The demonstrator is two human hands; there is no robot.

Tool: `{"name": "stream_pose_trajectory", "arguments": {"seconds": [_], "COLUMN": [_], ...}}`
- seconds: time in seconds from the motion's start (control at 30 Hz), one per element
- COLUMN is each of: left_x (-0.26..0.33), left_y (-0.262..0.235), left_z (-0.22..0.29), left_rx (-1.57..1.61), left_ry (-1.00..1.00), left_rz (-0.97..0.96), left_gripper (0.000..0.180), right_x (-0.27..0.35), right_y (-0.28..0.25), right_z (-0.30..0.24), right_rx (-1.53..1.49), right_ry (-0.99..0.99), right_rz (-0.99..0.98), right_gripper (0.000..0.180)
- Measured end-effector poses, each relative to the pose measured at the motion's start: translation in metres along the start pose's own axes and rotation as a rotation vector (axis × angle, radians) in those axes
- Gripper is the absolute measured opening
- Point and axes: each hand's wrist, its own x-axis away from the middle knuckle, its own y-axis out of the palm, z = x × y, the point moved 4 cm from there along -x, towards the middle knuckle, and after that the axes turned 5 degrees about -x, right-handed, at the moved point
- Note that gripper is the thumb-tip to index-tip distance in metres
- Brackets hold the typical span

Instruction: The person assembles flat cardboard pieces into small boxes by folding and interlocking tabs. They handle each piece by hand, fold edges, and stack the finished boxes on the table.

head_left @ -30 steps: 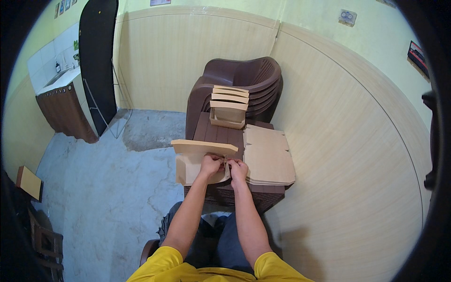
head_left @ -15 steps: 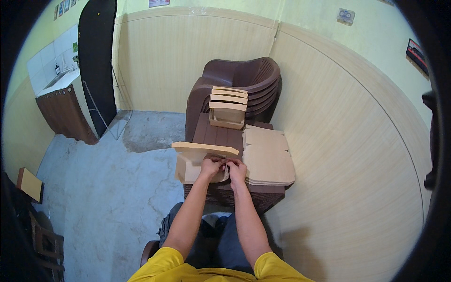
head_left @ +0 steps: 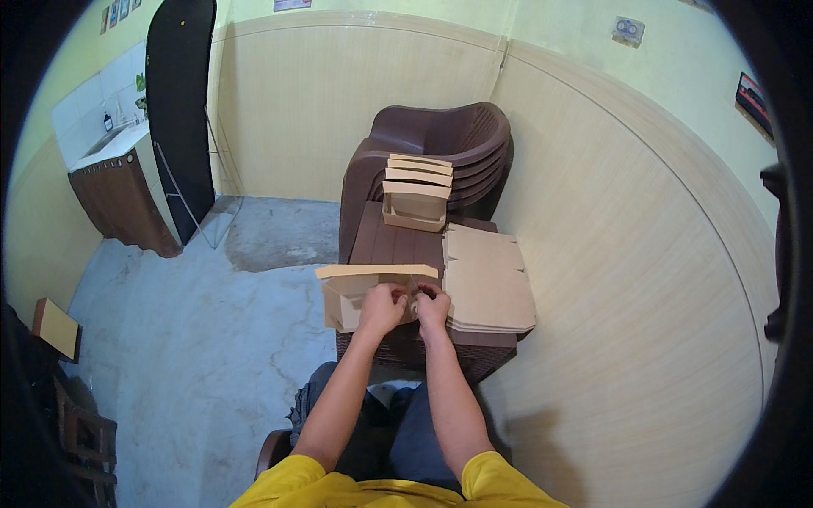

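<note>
A partly folded cardboard box (head_left: 343, 306) stands on the near edge of the brown table (head_left: 383, 241), its lid flap raised at the back. My left hand (head_left: 385, 309) reaches into the box near its right side, fingers curled on the cardboard. At the box's right corner, my right hand (head_left: 433, 306) pinches the side flap between thumb and fingers. Just to the right lies a stack of flat cardboard blanks (head_left: 489, 279). Farther back on the table, several folded boxes (head_left: 416, 207) sit nested in one another with their lids up.
Brown plastic chairs (head_left: 440, 135) are stacked behind the table, near the wood-panelled wall (head_left: 627, 254). At the far left stand a black ironing board (head_left: 180, 110) and a sink counter with a brown curtain (head_left: 127, 203). A dark chair (head_left: 85, 432) is at lower left.
My hands have drawn slightly apart at the box's right corner. The lid flap has tipped a little toward me. The whole view has shifted slightly.
</note>
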Motion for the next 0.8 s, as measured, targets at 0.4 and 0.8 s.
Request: {"name": "stream_pose_trajectory", "arguments": {"seconds": [0.4,0.8], "left_x": [0.113,0.08], "left_y": [-0.101,-0.108], "left_z": [-0.043,-0.036], "left_rx": [-0.398,0.061], "left_ry": [0.368,0.237], "left_rz": [0.461,0.789], "left_gripper": [0.066,0.052], "right_x": [0.083,0.143], "right_y": [0.029,0.059], "right_z": [-0.091,-0.064], "right_rx": [0.5,1.019], "right_ry": [-0.883,-0.838], "right_rz": [0.124,-0.551], "right_gripper": [0.018,0.025]}}
